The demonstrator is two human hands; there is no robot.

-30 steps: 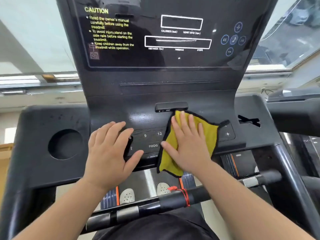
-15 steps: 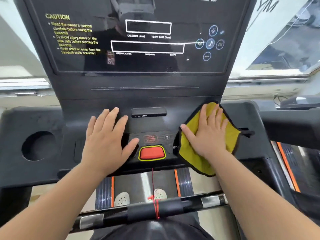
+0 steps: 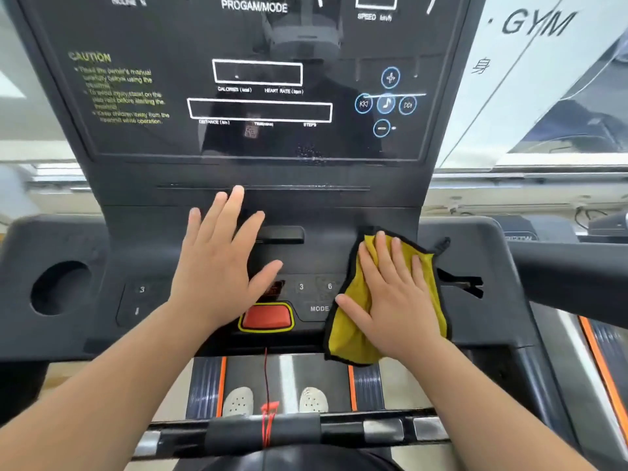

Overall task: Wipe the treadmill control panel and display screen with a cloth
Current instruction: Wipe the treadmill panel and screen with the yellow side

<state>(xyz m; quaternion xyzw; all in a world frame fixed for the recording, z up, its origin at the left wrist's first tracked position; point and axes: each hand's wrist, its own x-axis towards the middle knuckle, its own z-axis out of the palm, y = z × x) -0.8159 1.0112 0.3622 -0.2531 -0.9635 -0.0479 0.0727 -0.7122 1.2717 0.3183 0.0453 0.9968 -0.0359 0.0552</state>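
The step in hand looks like the wiping of the lower control panel (image 3: 316,266), with the display screen (image 3: 258,96) above not yet under the cloth. The right hand (image 3: 394,300) lies flat with its fingers (image 3: 384,253) spread and extended, pressing the yellow cloth (image 3: 350,334) against the right part of the panel; it is a flat-palm press, not a clenched grip. The cloth spreads out beneath the palm, its black-edged corner peeking past the fingertips toward the upper right, and its lower edge hangs over the panel's front lip below the heel of the hand. Just beside the thumb, to its left, sit the MODE key (image 3: 319,308) and the number keys.

The left hand (image 3: 217,273) is open too, fingers splayed and holding nothing, resting on or just above the panel; whether it bears down I cannot tell. Its fingertips reach toward the narrow slot below the screen, its thumb points at the small dark bar (image 3: 282,234) in the middle, and the red stop button (image 3: 266,317) lies just below the heel of its palm.

By my reading the next move calls for carrying the cloth across the keys under the left hand, which must lift clear, and then up onto the screen, where specks show near the lower edge. Care is wanted over the red button, lest the press trigger it
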